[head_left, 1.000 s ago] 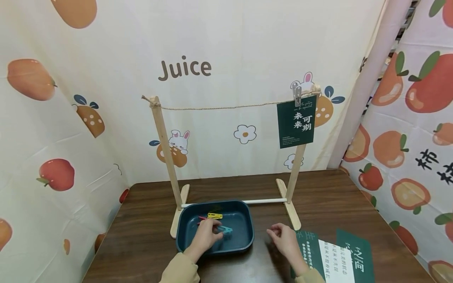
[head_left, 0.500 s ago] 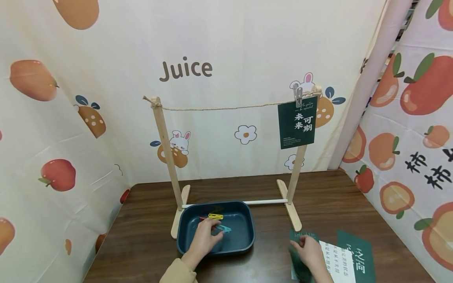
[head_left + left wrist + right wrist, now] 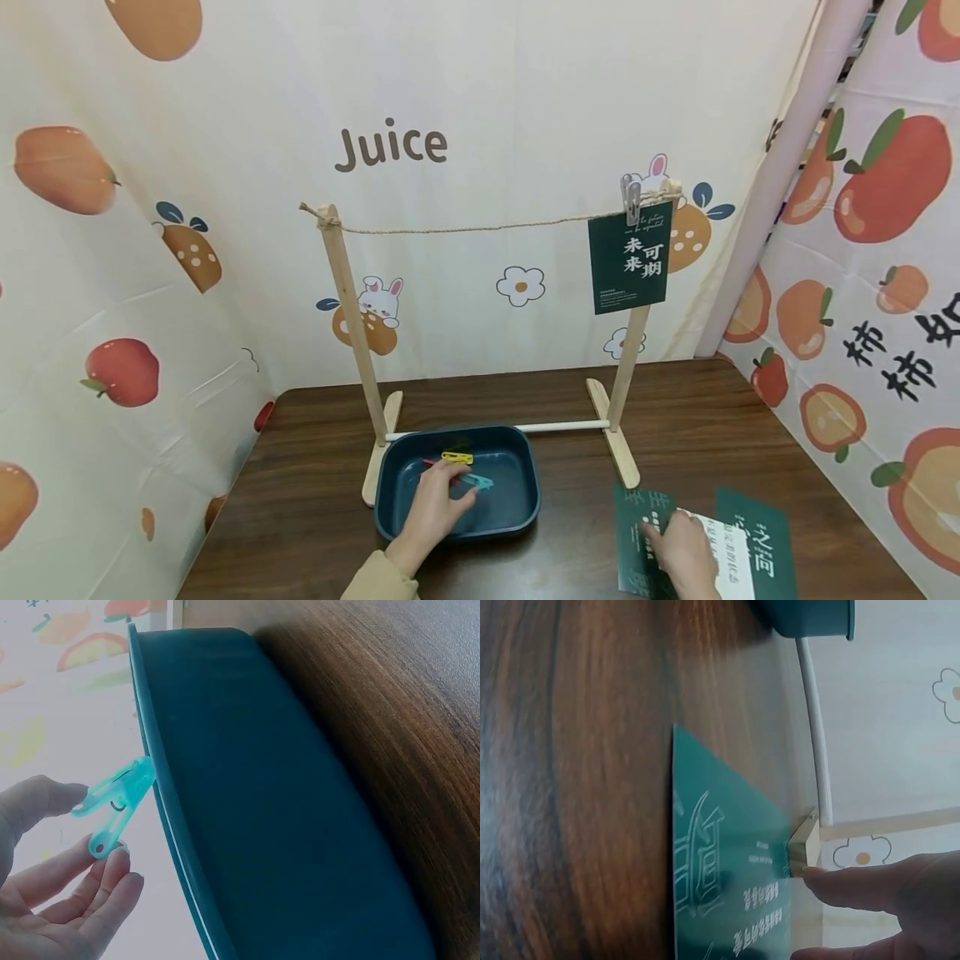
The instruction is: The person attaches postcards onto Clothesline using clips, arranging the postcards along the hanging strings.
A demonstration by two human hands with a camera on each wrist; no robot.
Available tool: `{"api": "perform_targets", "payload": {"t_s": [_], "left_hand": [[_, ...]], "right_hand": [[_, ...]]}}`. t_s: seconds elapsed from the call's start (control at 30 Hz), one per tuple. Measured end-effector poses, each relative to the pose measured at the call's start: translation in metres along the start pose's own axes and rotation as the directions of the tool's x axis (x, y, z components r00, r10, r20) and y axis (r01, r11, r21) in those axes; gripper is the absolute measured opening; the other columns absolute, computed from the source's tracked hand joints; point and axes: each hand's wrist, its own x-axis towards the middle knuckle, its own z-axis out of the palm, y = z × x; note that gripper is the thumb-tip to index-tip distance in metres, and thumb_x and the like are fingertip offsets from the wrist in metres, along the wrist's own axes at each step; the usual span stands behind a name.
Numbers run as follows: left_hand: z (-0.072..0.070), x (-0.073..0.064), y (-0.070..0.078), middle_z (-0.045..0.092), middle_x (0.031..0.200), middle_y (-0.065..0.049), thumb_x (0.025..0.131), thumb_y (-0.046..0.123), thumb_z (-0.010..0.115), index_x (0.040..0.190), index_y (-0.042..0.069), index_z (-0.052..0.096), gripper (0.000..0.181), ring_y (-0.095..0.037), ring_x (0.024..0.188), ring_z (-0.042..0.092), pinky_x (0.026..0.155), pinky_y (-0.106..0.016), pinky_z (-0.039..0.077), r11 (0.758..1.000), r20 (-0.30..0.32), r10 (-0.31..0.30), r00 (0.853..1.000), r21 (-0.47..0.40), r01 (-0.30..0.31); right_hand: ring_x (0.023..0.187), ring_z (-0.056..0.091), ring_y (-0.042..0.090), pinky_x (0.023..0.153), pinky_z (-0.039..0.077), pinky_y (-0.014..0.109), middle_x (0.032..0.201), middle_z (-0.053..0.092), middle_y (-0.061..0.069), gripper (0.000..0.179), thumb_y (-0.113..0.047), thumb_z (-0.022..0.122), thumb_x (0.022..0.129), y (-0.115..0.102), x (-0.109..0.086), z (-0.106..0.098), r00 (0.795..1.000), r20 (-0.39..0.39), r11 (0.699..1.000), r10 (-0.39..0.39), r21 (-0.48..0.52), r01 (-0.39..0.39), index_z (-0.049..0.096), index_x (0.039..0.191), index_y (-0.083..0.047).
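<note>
My left hand [image 3: 431, 510] is over the dark blue tray [image 3: 517, 521]. Its thumb and fingers pinch the two handle ends of a light blue clothespin [image 3: 120, 801], also plain in the head view. A yellow clothespin [image 3: 457, 458] and a red clothespin [image 3: 429, 462], the latter partly behind the hand, lie in the tray. At the right, my right hand [image 3: 682, 554] is over a dark green card [image 3: 633, 533] and a white card [image 3: 731, 558], covering parts of both. In the right wrist view its thumb [image 3: 870, 885] is extended, apart from the finger below.
Behind the tray stands a wooden rack [image 3: 352, 325] with a string [image 3: 465, 230] across its top. A grey clip [image 3: 632, 200] holds a green card [image 3: 628, 267] on the string's right end. Another green card [image 3: 768, 533] lies at the right, partly under the white one.
My right hand has moved right, from the bare table beside the tray to over the cards. The left hand has stayed at the tray with the light blue clothespin.
</note>
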Motion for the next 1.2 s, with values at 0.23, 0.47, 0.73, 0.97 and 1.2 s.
{"api": "perform_targets", "payload": {"t_s": [0.23,0.47,0.73,0.97,1.2], "left_hand": [[-0.002,0.001,0.002,0.055,0.085,-0.005,0.073,0.008,0.070,0.095,-0.001,0.065,0.024,-0.020,0.072,0.052,0.057,-0.022,0.042,1.000,-0.010,-0.015,1.000,-0.022,0.015],[-0.003,0.000,0.002,0.055,0.083,-0.004,0.073,0.009,0.070,0.095,-0.002,0.065,0.025,-0.020,0.071,0.052,0.057,-0.022,0.042,1.000,-0.024,-0.010,1.000,-0.018,0.010],[-0.003,-0.002,0.002,0.054,0.084,-0.004,0.073,0.008,0.070,0.095,-0.001,0.065,0.024,-0.021,0.072,0.052,0.057,-0.022,0.042,1.000,-0.021,-0.019,1.000,-0.026,0.018],[-0.003,-0.002,0.003,0.055,0.084,-0.004,0.073,0.008,0.070,0.094,-0.001,0.065,0.024,-0.020,0.072,0.052,0.057,-0.023,0.043,1.000,-0.025,-0.016,1.000,-0.013,0.016],[-0.003,-0.001,0.003,0.055,0.084,-0.004,0.073,0.008,0.070,0.095,-0.001,0.065,0.023,-0.020,0.072,0.051,0.058,-0.022,0.042,0.999,-0.012,-0.024,1.000,-0.026,0.024]], "right_hand": [[0.072,0.051,0.037,0.051,0.044,0.044,0.091,0.042,0.032,0.063,-0.029,0.070,0.075,-0.001,0.003,0.002,0.998,-0.032,0.998,0.059,0.002,-0.059,0.043,0.100,0.023],[0.091,0.041,0.051,0.067,0.040,0.059,0.090,0.038,0.035,0.080,-0.034,0.079,0.061,-0.003,-0.002,0.008,0.993,-0.079,0.996,0.090,0.016,-0.089,0.040,0.099,0.024],[0.088,0.043,0.053,0.065,0.041,0.058,0.085,0.038,0.035,0.089,-0.036,0.084,0.052,-0.005,0.000,0.009,0.989,-0.077,0.992,0.129,0.015,-0.128,0.037,0.097,0.024],[0.085,0.045,0.052,0.062,0.041,0.057,0.082,0.043,0.034,0.087,-0.037,0.085,0.048,-0.002,0.001,0.010,0.989,-0.087,0.992,0.122,0.032,-0.119,0.042,0.095,0.023],[0.080,0.049,0.047,0.066,0.041,0.058,0.080,0.044,0.032,0.089,-0.039,0.084,0.048,0.001,0.009,0.007,0.985,-0.021,0.986,0.169,0.001,-0.169,0.042,0.095,0.023]]}}
